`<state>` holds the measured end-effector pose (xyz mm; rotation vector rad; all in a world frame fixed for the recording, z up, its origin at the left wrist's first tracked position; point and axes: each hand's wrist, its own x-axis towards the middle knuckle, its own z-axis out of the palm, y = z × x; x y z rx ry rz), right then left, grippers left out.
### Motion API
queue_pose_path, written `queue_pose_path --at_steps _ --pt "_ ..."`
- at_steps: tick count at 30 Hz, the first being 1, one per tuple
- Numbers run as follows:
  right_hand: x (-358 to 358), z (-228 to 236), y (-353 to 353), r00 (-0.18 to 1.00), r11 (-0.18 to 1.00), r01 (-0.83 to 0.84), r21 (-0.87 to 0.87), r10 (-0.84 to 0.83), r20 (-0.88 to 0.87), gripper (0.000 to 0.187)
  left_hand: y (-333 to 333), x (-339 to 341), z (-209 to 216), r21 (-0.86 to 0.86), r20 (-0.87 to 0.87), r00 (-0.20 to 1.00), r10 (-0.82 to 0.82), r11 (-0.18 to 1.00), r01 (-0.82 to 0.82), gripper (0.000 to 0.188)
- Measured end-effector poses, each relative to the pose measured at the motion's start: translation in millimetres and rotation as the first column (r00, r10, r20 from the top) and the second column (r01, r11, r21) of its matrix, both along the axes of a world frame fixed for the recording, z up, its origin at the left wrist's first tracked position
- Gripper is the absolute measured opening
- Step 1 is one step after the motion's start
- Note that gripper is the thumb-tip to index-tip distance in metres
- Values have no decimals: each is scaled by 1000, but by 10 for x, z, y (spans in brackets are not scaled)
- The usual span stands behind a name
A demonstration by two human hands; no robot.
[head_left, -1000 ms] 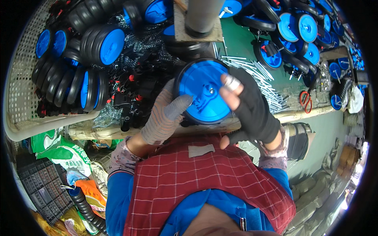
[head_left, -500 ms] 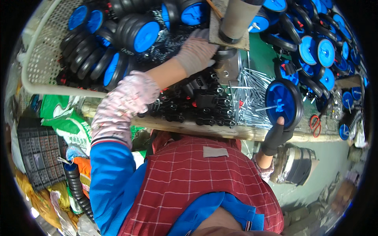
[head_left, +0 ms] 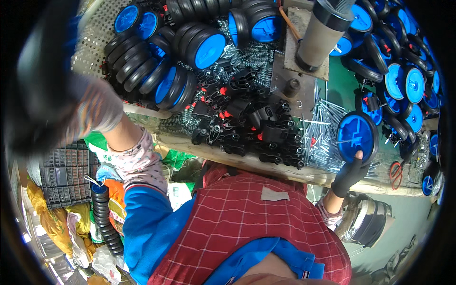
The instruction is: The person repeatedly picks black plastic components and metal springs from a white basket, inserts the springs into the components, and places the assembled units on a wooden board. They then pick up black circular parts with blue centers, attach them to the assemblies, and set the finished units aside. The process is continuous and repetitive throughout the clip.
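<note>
My right hand (head_left: pixel 349 176), in a dark fingerless glove, grips a black-tyred wheel (head_left: pixel 373 142) by its lower rim. Its blue hub faces up, a thin metal rod lies across it, and my thumb presses on the hub. At the far left, my left hand (head_left: pixel 97 107) in a pale glove is raised beside a large black shape (head_left: pixel 40 71) with a bluish edge. That shape is too near and blurred to name, and my left fingers are lost in the dark blur. Below the wheel's left side lies a pile of metal rods (head_left: pixel 323 128).
A metal press column (head_left: pixel 319 40) stands over the bench beside a short dark post (head_left: pixel 292 87). Black plastic brackets (head_left: pixel 237 140), springs (head_left: pixel 251 59) and a white perforated basket (head_left: pixel 97 35) of wheels are at left. More blue wheels (head_left: pixel 395 81) and red scissors (head_left: pixel 395 175) lie right.
My left hand has moved from beside the press to the far left, next to a dark shape. My right hand still grips the wheel. The whole view has shifted.
</note>
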<state>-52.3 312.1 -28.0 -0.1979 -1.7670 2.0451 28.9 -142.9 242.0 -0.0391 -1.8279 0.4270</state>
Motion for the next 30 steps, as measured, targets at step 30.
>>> queue_pose_path --at_steps 30 --pt "-90 89 -41 974 979 -202 -17 203 97 56 432 -653 -1383 164 976 172 -133 970 -180 45"
